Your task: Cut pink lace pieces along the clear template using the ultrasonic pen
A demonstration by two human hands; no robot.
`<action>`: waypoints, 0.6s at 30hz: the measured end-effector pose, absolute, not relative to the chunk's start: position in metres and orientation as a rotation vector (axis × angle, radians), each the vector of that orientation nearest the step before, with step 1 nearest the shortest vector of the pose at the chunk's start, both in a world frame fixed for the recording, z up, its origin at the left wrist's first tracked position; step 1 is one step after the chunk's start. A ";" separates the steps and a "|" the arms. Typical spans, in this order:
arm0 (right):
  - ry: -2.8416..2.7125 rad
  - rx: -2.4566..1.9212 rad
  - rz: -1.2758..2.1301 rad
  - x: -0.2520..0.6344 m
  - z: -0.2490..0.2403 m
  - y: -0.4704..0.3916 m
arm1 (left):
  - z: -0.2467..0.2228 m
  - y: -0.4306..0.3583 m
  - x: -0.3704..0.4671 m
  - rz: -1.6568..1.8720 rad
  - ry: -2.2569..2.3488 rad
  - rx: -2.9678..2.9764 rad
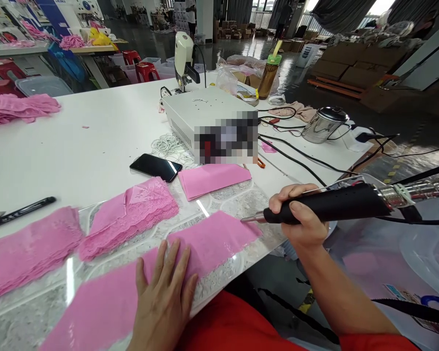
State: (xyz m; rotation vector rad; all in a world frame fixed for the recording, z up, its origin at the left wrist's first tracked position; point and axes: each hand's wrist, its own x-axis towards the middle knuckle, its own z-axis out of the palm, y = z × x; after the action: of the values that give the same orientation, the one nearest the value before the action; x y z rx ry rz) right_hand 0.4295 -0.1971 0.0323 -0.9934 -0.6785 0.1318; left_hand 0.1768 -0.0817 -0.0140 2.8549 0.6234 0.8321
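My left hand (pixel 164 292) lies flat, fingers apart, on a long pink fabric piece (pixel 214 243) spread along the table's near edge. My right hand (pixel 305 217) is wrapped round the thick black handle of a corded handheld tool (pixel 346 201). The tool's narrow metal tip points left and rests at or just above the fabric's right end; I cannot tell if it touches. Beyond the fabric lies a stack of plain pink pieces (pixel 215 179). Left of it are a lace-edged pink stack (pixel 129 214) and another pink stack (pixel 36 248).
A grey metal box (pixel 208 105) with black cables stands behind the fabric. About it are a phone (pixel 156 167), white elastic cord (pixel 171 148), a glass pot (pixel 325 124) and a bottle (pixel 269 75). A black marker (pixel 22 212) lies left. Plastic bins (pixel 398 253) stand below right.
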 end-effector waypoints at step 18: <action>-0.731 -0.983 0.140 0.424 0.036 -0.178 | -0.012 -0.081 0.174 0.742 0.637 2.940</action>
State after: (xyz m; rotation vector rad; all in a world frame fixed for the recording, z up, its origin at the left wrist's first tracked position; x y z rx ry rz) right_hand 0.4238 -0.1776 0.0363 -0.9833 -0.7311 0.1397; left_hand 0.1737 -0.0806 -0.0122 2.9405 0.6367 0.7422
